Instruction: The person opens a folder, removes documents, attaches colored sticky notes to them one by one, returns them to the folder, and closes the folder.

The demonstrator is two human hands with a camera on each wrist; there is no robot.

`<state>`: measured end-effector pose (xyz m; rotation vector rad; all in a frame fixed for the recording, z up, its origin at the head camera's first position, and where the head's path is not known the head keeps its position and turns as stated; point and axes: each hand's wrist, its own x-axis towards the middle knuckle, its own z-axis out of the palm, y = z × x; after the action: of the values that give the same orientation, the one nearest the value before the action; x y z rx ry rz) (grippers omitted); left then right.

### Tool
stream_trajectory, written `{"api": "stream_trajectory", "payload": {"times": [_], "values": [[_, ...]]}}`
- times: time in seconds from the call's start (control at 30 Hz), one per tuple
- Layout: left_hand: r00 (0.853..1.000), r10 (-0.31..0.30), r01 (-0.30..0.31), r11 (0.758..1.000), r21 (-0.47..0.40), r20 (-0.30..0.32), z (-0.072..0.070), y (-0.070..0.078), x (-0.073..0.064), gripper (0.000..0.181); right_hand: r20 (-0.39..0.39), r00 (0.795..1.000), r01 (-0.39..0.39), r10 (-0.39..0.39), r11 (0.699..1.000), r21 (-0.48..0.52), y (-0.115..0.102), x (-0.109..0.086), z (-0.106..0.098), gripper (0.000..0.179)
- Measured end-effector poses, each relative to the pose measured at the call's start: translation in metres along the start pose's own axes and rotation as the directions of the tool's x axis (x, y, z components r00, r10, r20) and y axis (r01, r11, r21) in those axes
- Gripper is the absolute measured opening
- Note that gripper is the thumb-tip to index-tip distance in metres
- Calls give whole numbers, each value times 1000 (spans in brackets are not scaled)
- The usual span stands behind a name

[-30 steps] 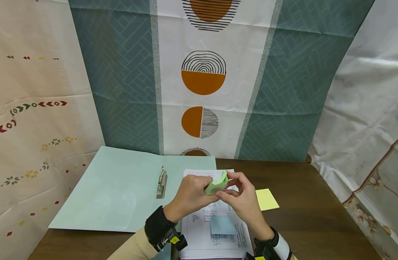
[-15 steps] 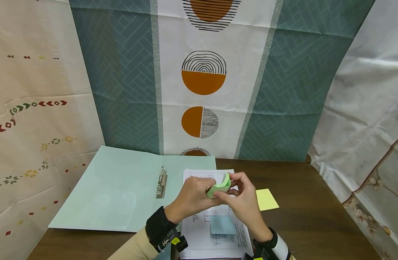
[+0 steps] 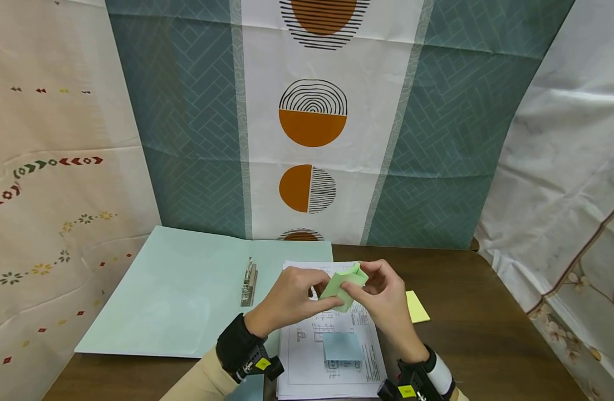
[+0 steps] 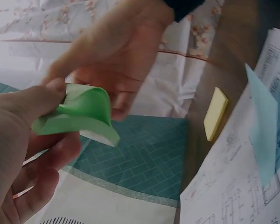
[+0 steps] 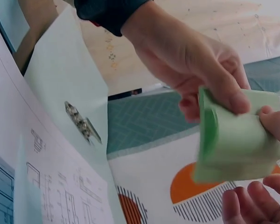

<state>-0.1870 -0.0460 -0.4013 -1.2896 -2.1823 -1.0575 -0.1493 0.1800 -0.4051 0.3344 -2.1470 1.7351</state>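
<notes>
Both hands hold a light green sticky-note pad [image 3: 343, 289] above printed sheets, near the middle of the head view. My left hand [image 3: 296, 295] pinches its left side, thumb on the near face. On the right side, my right hand [image 3: 384, 301] grips it between thumb and fingers. A green sheet bows away from the rest of the pad [image 4: 84, 112] in the left wrist view, leaving a curved gap. The right wrist view shows both thumbs pressing the pad's broad face [image 5: 242, 135]. A pale blue sticky note [image 3: 343, 348] lies on the top sheet below the hands.
Printed sheets with line drawings [image 3: 307, 384] lie under the hands. To their left spreads an open pale mint folder [image 3: 151, 301] with a metal clip [image 3: 249, 284]. A yellow sticky-note pad [image 3: 418, 308] rests on the brown table [image 3: 487, 334], partly behind the right hand.
The green pad has tilted and moved slightly right, showing more of its broad face. My right hand has shifted right, covering more of the yellow pad. Folder and sheets stay put.
</notes>
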Motion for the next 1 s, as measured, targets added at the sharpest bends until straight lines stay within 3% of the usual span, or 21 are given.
{"api": "stream_trajectory", "payload": {"times": [0.2,0.53,0.77,1.0], "values": [[998,-50,47,995,-93,-37,-7,-1,2,13,0,1000,5,-5,1000,-20,2,3,-5,46],[986,-119,101,983,-151,-116,-19,-3,1,12,-40,999,6,-7,1000,-15,4,7,-9,49],[974,-92,67,990,-123,-209,-34,-10,1,16,-81,997,14,-14,1000,6,4,9,-13,48],[963,-94,70,992,-104,-252,-41,-12,0,16,-89,996,-7,7,1000,-2,2,9,-13,46]]}}
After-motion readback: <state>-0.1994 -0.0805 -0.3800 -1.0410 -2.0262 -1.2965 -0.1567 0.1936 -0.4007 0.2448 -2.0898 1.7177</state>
